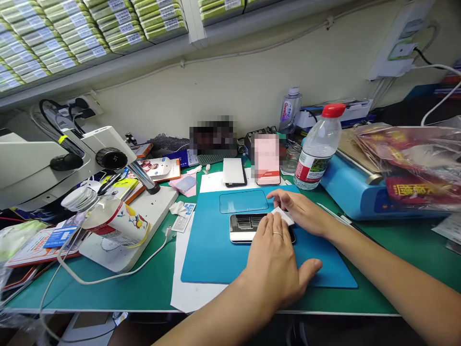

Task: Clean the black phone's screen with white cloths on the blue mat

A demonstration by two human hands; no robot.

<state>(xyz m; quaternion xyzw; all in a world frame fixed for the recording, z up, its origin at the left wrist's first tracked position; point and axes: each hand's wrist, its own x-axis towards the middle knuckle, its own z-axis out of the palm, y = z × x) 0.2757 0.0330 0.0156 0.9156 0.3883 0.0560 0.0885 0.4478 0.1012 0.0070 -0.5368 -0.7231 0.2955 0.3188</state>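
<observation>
A phone [239,235] with a dark, streaked, reflective face lies sideways on the blue mat [212,259]. My left hand [272,262], wearing a ring, rests palm down over the phone's right half, fingers stretched flat and thumb spread. A white wipe [284,215] shows between its fingertips and my right hand [300,206]. My right hand is at the phone's far right edge, its fingers apart and slightly bent; some fingertips are hidden. Just beyond the phone lies a clear, dark-edged glass panel [243,202].
A microscope stand [158,211] with a tilted drink bottle [115,223] on its base is at left. Behind the mat are a white-faced device [234,171] and a lit phone [267,161]. At right stand a red-capped bottle [313,154] and a blue machine [345,187]. A white cable [108,278] crosses the table.
</observation>
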